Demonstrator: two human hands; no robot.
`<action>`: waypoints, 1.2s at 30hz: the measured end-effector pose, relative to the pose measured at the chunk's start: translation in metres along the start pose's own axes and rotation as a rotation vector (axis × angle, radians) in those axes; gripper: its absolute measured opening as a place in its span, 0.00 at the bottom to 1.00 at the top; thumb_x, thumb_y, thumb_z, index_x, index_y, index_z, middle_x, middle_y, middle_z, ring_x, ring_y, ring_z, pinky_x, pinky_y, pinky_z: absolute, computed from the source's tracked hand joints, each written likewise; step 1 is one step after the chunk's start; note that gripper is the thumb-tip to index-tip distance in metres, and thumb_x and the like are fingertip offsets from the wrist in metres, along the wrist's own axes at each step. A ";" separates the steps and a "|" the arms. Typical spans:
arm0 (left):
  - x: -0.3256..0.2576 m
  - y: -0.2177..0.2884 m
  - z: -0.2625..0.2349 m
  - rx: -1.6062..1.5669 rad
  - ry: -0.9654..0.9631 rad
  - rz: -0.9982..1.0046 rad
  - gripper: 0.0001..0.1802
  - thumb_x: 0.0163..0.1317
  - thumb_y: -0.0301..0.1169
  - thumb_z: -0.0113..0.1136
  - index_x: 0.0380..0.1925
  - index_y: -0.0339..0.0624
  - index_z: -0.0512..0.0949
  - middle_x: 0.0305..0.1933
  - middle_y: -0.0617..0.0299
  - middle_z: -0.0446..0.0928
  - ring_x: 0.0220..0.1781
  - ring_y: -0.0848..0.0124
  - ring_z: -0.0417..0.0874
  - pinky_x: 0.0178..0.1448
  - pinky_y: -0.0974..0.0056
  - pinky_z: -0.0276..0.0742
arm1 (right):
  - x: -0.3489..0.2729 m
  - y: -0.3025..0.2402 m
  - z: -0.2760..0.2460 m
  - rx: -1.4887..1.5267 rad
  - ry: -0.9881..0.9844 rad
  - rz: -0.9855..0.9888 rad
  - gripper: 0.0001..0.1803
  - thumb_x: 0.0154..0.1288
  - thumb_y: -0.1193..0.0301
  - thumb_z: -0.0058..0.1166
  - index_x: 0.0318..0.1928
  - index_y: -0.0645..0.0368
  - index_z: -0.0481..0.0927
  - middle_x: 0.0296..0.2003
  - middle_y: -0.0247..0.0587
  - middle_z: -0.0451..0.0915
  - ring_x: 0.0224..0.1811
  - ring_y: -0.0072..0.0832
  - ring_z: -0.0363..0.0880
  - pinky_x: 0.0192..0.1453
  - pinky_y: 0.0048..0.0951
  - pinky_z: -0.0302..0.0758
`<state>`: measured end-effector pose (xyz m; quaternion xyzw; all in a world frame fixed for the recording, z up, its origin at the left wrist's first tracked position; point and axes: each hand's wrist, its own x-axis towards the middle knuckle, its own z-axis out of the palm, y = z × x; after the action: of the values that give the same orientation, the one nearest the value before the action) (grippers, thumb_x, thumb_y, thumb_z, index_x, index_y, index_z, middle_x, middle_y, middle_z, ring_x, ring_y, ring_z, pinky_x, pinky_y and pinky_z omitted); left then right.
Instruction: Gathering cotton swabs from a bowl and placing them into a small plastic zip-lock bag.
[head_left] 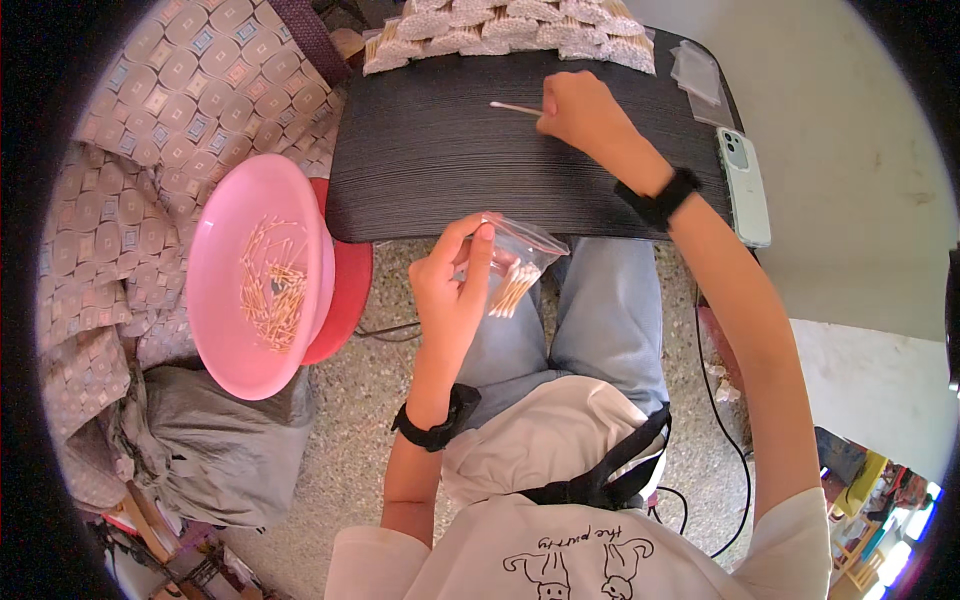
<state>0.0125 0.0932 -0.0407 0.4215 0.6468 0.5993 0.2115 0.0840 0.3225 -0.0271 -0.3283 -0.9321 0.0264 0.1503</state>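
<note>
A cotton swab [515, 108] is pinched in the right hand [577, 108], over the desk [440, 150] toward its far edge. The left hand [450, 285] pinches a clear bag [534, 246] of swabs [514, 290] near one top corner, past the near edge; if its hold slips, they could spill.

The worktop [430, 160] is streaked black, the basin [216, 300] pink, the jeans [612, 310] pale blue, the swab [515, 108] white-tipped, and the fabric [200, 75] greyish-beige with rounded squares.
</note>
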 end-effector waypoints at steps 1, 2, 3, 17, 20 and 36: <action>0.000 -0.001 -0.002 0.007 -0.009 -0.020 0.08 0.64 0.27 0.53 0.39 0.35 0.76 0.30 0.57 0.82 0.29 0.72 0.85 0.33 0.73 0.77 | -0.009 -0.005 -0.012 0.367 -0.144 0.064 0.07 0.50 0.73 0.58 0.30 0.63 0.79 0.29 0.49 0.81 0.32 0.36 0.83 0.37 0.32 0.79; -0.001 -0.003 -0.005 0.020 -0.014 -0.042 0.08 0.64 0.27 0.53 0.40 0.35 0.76 0.31 0.57 0.82 0.29 0.72 0.85 0.33 0.73 0.77 | -0.019 -0.013 -0.021 0.739 -0.293 0.125 0.07 0.49 0.73 0.59 0.30 0.64 0.79 0.26 0.47 0.81 0.30 0.31 0.83 0.36 0.27 0.78; -0.002 -0.002 -0.006 0.021 -0.008 -0.043 0.08 0.64 0.27 0.53 0.40 0.35 0.76 0.31 0.57 0.82 0.29 0.72 0.85 0.33 0.73 0.77 | -0.033 -0.020 -0.029 0.814 -0.183 0.064 0.07 0.49 0.74 0.57 0.30 0.64 0.80 0.25 0.44 0.81 0.28 0.26 0.81 0.35 0.24 0.77; -0.007 -0.004 -0.003 -0.034 -0.015 -0.070 0.08 0.65 0.29 0.53 0.38 0.35 0.76 0.24 0.57 0.82 0.27 0.73 0.84 0.30 0.74 0.75 | -0.121 -0.027 -0.080 0.762 -0.007 -0.064 0.06 0.48 0.80 0.55 0.31 0.64 0.80 0.22 0.40 0.76 0.20 0.24 0.73 0.27 0.23 0.71; -0.010 0.000 -0.004 -0.044 -0.060 -0.103 0.08 0.65 0.29 0.53 0.38 0.35 0.76 0.24 0.57 0.82 0.27 0.74 0.84 0.30 0.74 0.75 | -0.120 -0.029 -0.078 0.722 -0.048 -0.153 0.07 0.48 0.80 0.54 0.31 0.64 0.79 0.22 0.41 0.75 0.22 0.30 0.73 0.28 0.27 0.71; -0.015 0.000 0.005 0.025 -0.113 0.025 0.07 0.63 0.28 0.55 0.38 0.37 0.77 0.25 0.57 0.81 0.29 0.74 0.84 0.30 0.73 0.74 | -0.123 -0.040 -0.057 0.876 -0.235 -0.305 0.08 0.53 0.80 0.57 0.36 0.63 0.79 0.34 0.41 0.75 0.35 0.32 0.76 0.36 0.28 0.73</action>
<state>0.0241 0.0843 -0.0453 0.4656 0.6360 0.5689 0.2348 0.1678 0.2116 0.0003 -0.0882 -0.8816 0.4312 0.1702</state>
